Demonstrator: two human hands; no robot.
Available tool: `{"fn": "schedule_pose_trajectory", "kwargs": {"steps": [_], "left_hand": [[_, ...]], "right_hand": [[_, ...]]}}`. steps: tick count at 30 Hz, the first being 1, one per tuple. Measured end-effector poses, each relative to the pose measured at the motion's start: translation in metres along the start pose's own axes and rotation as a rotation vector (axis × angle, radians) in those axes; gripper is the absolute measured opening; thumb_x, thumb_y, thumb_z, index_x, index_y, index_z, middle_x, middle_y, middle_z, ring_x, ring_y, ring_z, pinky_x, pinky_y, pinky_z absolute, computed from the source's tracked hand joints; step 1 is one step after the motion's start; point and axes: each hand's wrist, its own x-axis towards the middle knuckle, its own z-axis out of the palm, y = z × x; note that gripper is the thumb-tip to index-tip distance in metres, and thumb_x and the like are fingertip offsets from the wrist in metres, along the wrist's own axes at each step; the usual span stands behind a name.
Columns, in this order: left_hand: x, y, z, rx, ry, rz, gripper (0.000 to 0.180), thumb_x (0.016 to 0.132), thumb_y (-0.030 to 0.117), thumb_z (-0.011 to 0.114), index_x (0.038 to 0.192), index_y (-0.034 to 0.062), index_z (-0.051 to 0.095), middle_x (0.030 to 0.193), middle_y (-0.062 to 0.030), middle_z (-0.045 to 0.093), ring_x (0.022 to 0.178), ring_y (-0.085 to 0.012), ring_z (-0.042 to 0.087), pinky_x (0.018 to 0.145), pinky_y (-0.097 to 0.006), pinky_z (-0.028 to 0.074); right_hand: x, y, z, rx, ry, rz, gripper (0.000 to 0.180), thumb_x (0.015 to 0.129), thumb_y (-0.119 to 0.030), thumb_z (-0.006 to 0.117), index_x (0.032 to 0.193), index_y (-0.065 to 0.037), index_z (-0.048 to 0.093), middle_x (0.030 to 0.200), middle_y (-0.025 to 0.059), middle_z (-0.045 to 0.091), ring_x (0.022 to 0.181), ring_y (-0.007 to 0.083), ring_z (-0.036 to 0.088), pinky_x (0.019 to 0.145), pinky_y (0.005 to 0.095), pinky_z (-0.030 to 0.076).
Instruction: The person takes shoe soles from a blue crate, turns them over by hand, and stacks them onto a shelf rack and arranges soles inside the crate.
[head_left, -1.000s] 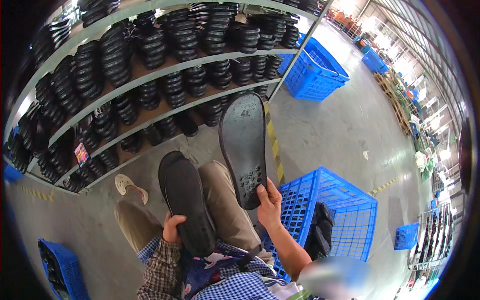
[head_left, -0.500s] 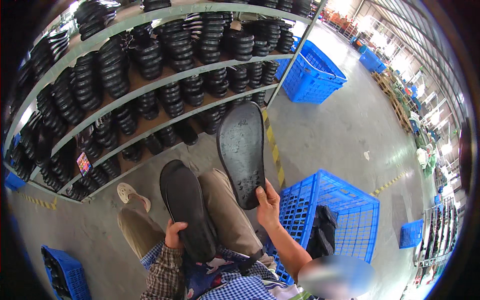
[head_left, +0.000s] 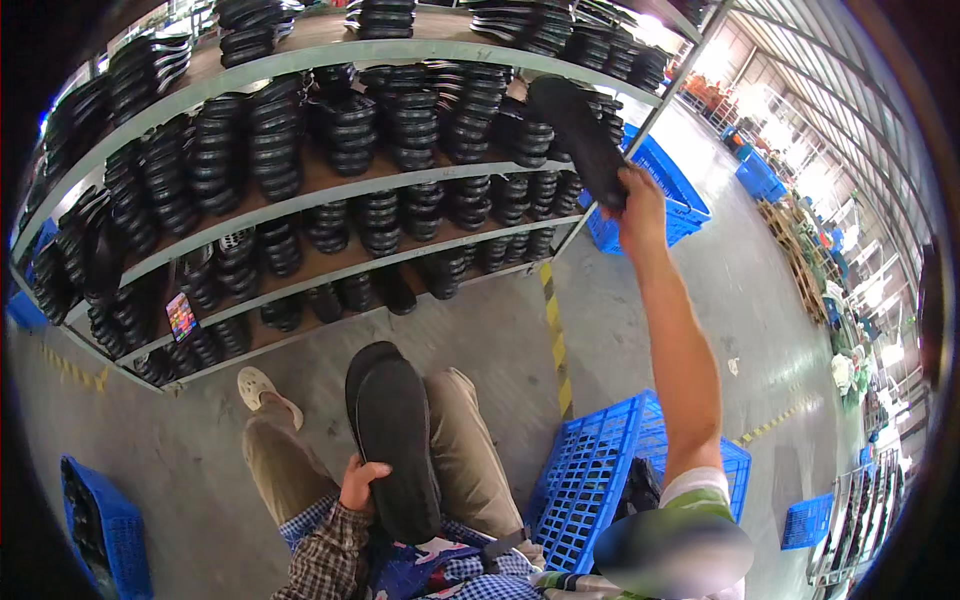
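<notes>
The right hand (head_left: 640, 200) is closed on the end of a long black sole (head_left: 578, 135) at one o'clock; the left hand (head_left: 361, 482), thumb on top, grips overlapping matt-black soles (head_left: 396, 425) at seven o'clock.

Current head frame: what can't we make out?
All head view:
- Left hand: most fingers, hidden beneath the overlapping black shoe soles.
- Raised black shoe sole in the right hand: its far face, turned away.
- Blue plastic lattice crate by the right knee: most contents, behind its own wall and the right forearm.
- Grey metal rack: its top, cut off by the upper edge.
- Small colourful screen: too small for detail.
</notes>
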Motion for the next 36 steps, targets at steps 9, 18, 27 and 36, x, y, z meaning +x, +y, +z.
{"fn": "schedule_pose_trajectory", "kwargs": {"steps": [9, 18, 27, 36], "left_hand": [[-0.005, 0.004, 0.007, -0.019, 0.05, -0.065, 0.051, 0.072, 0.008, 0.06, 0.121, -0.0054, 0.055, 0.112, -0.0163, 0.064, 0.101, -0.0288, 0.063, 0.092, -0.039, 0.05], [-0.007, 0.006, 0.015, -0.045, 0.052, -0.068, 0.051, 0.072, 0.007, 0.061, 0.121, -0.0047, 0.055, 0.111, -0.0163, 0.064, 0.099, -0.0293, 0.064, 0.091, -0.04, 0.051], [-0.004, 0.008, 0.008, -0.041, -0.072, -0.042, 0.05, 0.075, 0.005, 0.064, 0.123, -0.0052, 0.053, 0.111, -0.0142, 0.065, 0.098, -0.0255, 0.065, 0.086, -0.038, 0.053], [-0.012, -0.001, 0.019, 0.197, 0.015, 0.19, 0.047, 0.08, 0.006, 0.065, 0.123, -0.0038, 0.052, 0.113, -0.0101, 0.063, 0.1, -0.0183, 0.061, 0.087, -0.032, 0.049]], "right_hand": [[0.11, 0.001, 0.055, -0.167, 0.056, -0.015, 0.023, 0.087, -0.02, 0.057, 0.092, 0.002, 0.062, 0.074, 0.0142, 0.063, 0.049, 0.023, 0.06, 0.038, 0.0363, 0.048], [0.148, 0.038, 0.066, 0.282, -0.066, -0.024, 0.04, 0.087, -0.034, 0.07, 0.103, 0.002, 0.062, 0.079, 0.0138, 0.065, 0.056, 0.0216, 0.064, 0.049, 0.0332, 0.053], [-0.039, 0.106, 0.024, -0.609, -0.35, -0.223, 0.03, 0.093, -0.024, 0.061, 0.076, 0.0, 0.063, 0.061, 0.0038, 0.061, 0.051, 0.0091, 0.055, 0.045, 0.0261, 0.042], [-0.353, 0.095, 0.009, -0.425, -0.942, 0.384, 0.032, 0.087, -0.023, 0.07, 0.106, 0.003, 0.063, 0.084, 0.0086, 0.067, 0.07, 0.017, 0.064, 0.062, 0.0313, 0.051]]}}
